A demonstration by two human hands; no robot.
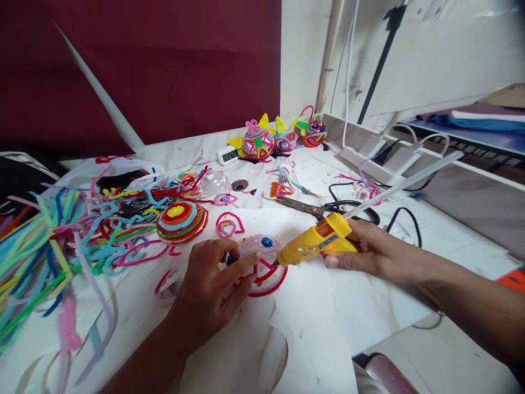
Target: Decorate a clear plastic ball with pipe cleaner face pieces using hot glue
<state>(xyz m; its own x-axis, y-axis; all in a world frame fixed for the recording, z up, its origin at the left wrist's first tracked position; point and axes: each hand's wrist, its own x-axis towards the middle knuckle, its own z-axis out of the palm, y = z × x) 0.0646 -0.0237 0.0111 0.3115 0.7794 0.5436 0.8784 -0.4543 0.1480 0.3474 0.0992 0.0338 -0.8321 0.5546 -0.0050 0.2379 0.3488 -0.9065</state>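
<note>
My right hand is closed around a yellow hot glue gun, with a long clear glue stick out of its back. The nozzle points left and meets a clear plastic dome trimmed with red pipe cleaner and blue beads. Bent fingers of my left hand press on the dome's left side and steady it on the white paper. Just beyond lie a pink pipe-cleaner loop and a striped pipe-cleaner disc. Part of the dome is hidden by my left fingers.
Loose pipe cleaners are heaped at the left. Black-handled scissors lie behind the glue gun. Decorated balls and a small digital timer stand along the back. Chargers and cables line the right edge.
</note>
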